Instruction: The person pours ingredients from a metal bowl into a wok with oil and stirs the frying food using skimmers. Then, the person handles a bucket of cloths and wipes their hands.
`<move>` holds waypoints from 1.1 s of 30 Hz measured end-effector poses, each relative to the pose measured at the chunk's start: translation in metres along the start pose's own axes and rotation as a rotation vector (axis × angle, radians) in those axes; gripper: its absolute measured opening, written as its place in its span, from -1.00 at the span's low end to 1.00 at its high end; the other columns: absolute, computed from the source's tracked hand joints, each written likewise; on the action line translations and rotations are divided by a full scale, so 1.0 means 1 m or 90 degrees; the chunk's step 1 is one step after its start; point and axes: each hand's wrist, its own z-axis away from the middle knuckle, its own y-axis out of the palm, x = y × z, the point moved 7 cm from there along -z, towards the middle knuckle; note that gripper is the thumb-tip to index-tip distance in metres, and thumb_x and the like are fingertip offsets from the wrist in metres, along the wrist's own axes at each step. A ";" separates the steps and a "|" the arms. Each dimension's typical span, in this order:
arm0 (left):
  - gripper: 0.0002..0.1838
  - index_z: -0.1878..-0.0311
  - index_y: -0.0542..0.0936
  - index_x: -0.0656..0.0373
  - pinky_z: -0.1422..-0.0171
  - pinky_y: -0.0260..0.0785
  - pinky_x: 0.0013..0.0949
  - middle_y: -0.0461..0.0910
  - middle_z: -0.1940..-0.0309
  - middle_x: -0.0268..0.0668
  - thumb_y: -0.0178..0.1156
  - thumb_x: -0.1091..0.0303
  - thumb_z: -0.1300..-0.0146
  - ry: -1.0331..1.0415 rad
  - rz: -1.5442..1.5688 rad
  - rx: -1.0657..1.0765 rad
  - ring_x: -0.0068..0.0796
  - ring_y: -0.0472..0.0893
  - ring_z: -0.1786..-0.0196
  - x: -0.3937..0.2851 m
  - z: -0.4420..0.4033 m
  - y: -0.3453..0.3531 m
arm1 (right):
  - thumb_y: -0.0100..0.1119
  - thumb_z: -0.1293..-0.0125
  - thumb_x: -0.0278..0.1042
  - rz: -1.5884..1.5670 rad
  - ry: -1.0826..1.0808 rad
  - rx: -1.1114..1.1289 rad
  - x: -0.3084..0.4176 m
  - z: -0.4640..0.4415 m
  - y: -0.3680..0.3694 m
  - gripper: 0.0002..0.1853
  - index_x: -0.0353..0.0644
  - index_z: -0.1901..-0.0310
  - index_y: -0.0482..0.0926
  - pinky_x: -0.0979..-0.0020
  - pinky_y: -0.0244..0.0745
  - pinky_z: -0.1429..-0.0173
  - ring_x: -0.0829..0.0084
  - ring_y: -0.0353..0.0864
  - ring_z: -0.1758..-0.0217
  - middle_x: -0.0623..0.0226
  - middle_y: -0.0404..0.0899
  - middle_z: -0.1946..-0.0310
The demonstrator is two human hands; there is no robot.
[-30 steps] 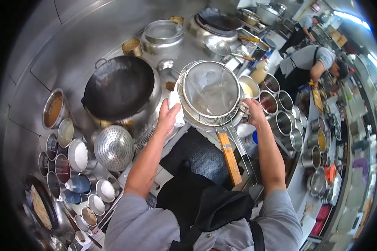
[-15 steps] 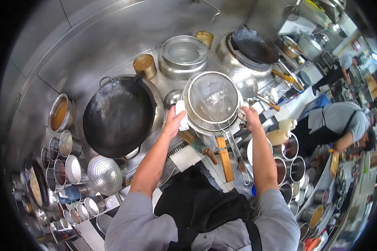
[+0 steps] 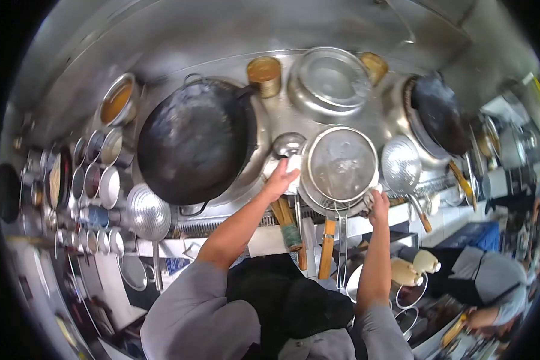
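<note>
Item: one round silver metal vessel [image 3: 309, 198] under a round wire-mesh strainer [image 3: 344, 162], best kept level by even pressure from both sides, cloth between skin and rim. The person's left hand [image 3: 280, 180] pinches a folded white cloth [image 3: 294, 170] at the vessel's left; the right hand [image 3: 379, 207] closes on a crumpled pale cloth [image 3: 368, 197] at its right. Location: between both hands, near the middle of the front edge of the grey steel surface [image 3: 276, 117].
</note>
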 end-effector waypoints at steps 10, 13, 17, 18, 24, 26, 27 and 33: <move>-0.50 -0.22 0.31 0.34 -0.38 0.24 -0.09 0.32 -0.18 0.07 0.22 0.35 -0.31 0.311 -0.311 -0.212 0.11 0.38 -0.27 -0.097 0.117 -0.042 | 0.27 -0.29 -0.01 0.479 -0.223 -0.261 0.065 -0.001 -0.060 -0.42 -0.42 -0.08 0.48 0.11 0.53 0.09 0.13 0.56 0.07 -0.06 0.60 0.08; -0.46 -0.25 0.32 0.32 -0.42 0.22 -0.12 0.30 -0.21 0.03 0.23 0.42 -0.24 0.337 -0.302 -0.212 0.05 0.35 -0.31 -0.128 0.212 -0.097 | 0.20 -0.36 -0.09 0.174 -0.221 -0.161 0.120 0.078 0.002 -0.59 -0.20 -0.08 0.46 0.06 0.63 0.01 0.12 0.66 0.08 0.09 0.61 0.03; -0.45 -0.29 0.34 0.20 -0.42 0.17 -0.24 0.34 -0.19 -0.10 0.20 0.55 -0.21 0.234 -0.271 -0.461 -0.25 0.34 -0.30 -0.089 0.339 -0.220 | 0.14 -0.39 -0.06 -0.099 -0.155 0.191 0.145 0.153 0.065 -0.32 -0.22 -0.43 0.26 -0.02 0.34 -0.41 0.11 0.48 -0.32 0.10 0.49 -0.26; -0.49 -0.29 0.34 0.22 -0.32 0.28 -0.31 0.40 -0.13 -0.11 0.20 0.51 -0.27 0.170 -0.294 -0.554 -0.30 0.42 -0.20 -0.078 0.369 -0.249 | 0.14 -0.39 -0.06 -0.097 -0.159 0.198 0.144 0.174 0.083 -0.32 -0.22 -0.43 0.26 -0.02 0.34 -0.41 0.11 0.48 -0.32 0.10 0.49 -0.26; -0.55 -0.23 0.39 0.28 -0.09 0.43 -0.37 0.59 0.09 -0.24 0.27 0.35 -0.36 0.087 -0.021 -0.614 -0.47 0.57 0.06 -0.006 0.434 -0.341 | 0.04 -0.31 0.00 -0.280 0.048 0.330 0.067 0.269 0.216 -0.26 -0.24 -0.44 0.24 -0.17 0.11 -0.52 -0.01 0.32 -0.43 0.02 0.36 -0.36; -0.57 -0.22 0.41 0.26 -0.09 0.43 -0.37 0.59 0.08 -0.25 0.27 0.34 -0.37 0.127 0.041 -0.582 -0.47 0.58 0.06 -0.004 0.439 -0.342 | -0.01 -0.31 0.05 -0.334 0.130 0.576 0.042 0.319 0.275 -0.27 -0.18 -0.44 0.24 -0.25 0.13 -0.43 -0.03 0.41 -0.29 -0.02 0.40 -0.30; -0.58 -0.23 0.41 0.25 -0.13 0.44 -0.33 0.60 0.05 -0.23 0.26 0.35 -0.38 0.160 0.167 -0.543 -0.45 0.59 0.02 -0.002 0.442 -0.340 | -0.03 -0.35 0.12 -0.296 0.152 0.555 0.030 0.344 0.292 -0.27 -0.17 -0.43 0.26 -0.19 0.14 -0.36 0.10 0.39 -0.29 0.06 0.38 -0.32; -0.56 -0.22 0.40 0.21 -0.18 0.51 -0.11 0.58 -0.07 -0.09 0.10 0.08 -0.48 0.159 0.571 -0.299 -0.07 0.62 -0.08 -0.037 0.468 -0.302 | 0.07 -0.26 0.01 -0.318 0.276 0.661 -0.017 0.424 0.340 -0.25 -0.31 -0.39 0.29 0.04 0.29 -0.39 0.05 0.46 -0.26 -0.04 0.41 -0.29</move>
